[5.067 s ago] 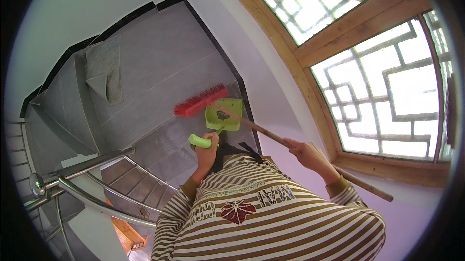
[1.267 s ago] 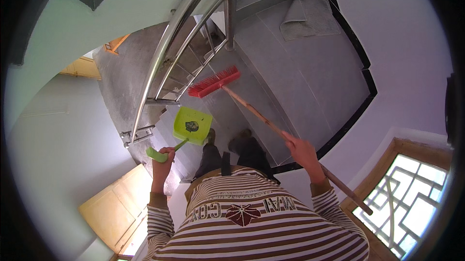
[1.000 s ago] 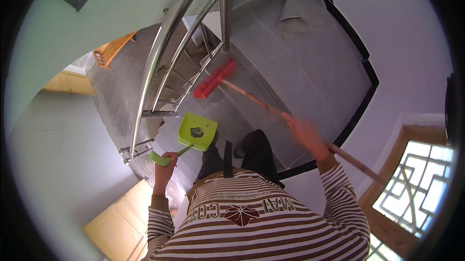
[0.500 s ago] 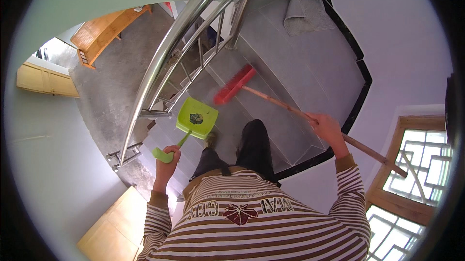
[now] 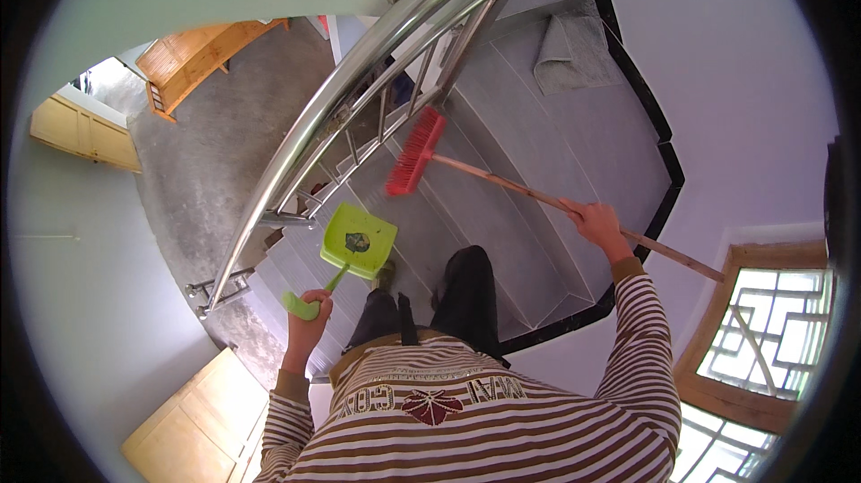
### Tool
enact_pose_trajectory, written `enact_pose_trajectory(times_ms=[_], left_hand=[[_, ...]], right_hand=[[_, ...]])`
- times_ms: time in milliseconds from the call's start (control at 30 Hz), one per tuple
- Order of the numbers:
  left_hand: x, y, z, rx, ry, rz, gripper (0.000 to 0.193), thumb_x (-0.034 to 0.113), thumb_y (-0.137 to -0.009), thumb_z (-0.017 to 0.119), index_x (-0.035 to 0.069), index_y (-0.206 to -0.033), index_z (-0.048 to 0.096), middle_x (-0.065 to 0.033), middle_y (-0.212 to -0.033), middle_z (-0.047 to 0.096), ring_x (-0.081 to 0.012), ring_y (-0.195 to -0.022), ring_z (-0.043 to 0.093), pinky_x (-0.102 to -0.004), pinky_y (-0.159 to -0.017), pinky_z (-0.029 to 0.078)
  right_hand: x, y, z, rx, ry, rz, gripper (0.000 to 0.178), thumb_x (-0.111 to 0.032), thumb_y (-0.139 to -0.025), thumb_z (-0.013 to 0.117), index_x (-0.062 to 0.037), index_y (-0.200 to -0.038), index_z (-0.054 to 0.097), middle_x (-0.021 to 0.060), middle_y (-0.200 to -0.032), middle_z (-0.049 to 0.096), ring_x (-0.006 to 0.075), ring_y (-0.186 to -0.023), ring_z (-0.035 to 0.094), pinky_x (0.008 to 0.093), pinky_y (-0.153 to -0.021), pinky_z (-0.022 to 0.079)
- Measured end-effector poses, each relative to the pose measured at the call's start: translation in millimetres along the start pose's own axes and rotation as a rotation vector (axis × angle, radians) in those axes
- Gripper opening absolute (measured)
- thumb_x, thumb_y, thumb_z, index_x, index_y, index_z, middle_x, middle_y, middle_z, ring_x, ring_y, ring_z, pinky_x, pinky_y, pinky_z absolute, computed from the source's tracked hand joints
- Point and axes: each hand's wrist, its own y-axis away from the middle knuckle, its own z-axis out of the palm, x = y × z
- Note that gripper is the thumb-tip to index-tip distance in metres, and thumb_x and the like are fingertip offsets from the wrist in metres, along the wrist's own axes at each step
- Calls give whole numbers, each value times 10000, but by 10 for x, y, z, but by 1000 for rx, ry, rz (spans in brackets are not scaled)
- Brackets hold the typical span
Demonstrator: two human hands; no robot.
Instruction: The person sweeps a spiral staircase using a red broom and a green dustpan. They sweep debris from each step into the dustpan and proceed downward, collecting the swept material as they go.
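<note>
My left hand is closed round the handle of a lime-green dustpan, whose pan is held over the stairs in front of my left foot. A dark patch shows inside the pan. My right hand grips the wooden stick of a broom partway along its length. The red bristle head is beyond the dustpan and close to the metal railing, over the grey tiled steps. Whether the bristles touch the step I cannot tell.
A shiny metal stair railing curves along the left. A grey mat lies on the landing at the far right. Below the stairs stands an orange wooden bench. A wood-framed window is at my right.
The broom head has moved left, toward the railing, and its bristles now show more. My right hand has shifted slightly with it. The dustpan is a little lower in view, still in my left hand.
</note>
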Motion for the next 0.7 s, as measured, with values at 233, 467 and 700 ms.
enact_pose_trajectory(times_ms=[233, 467, 700], left_hand=[[23, -99, 144, 53, -42, 15, 69, 76, -871, 676, 8, -868, 663, -92, -951, 678, -114, -714, 613, -260, -633, 493], [74, -156, 293, 53, -69, -33, 99, 106, -900, 668, 8, -918, 669, -59, -967, 682, -91, -708, 595, -257, -620, 492], [103, -195, 361, 40, -108, -27, 78, 87, -902, 669, 14, -931, 666, -52, -952, 676, -97, -724, 599, -259, -634, 498]], right_hand=[[485, -550, 495, 49, -14, -59, 370, -327, -953, 587, -407, -1314, 605, 90, -785, 695, 307, -736, 670, 464, -639, 517], [661, -1073, 887, 34, -127, -48, 367, -349, -987, 532, -399, -1347, 580, 101, -849, 695, 315, -783, 660, 464, -684, 516], [569, -795, 835, -245, -282, 70, 389, -319, -999, 500, -375, -1379, 565, 152, -927, 702, 324, -841, 668, 443, -755, 516]])
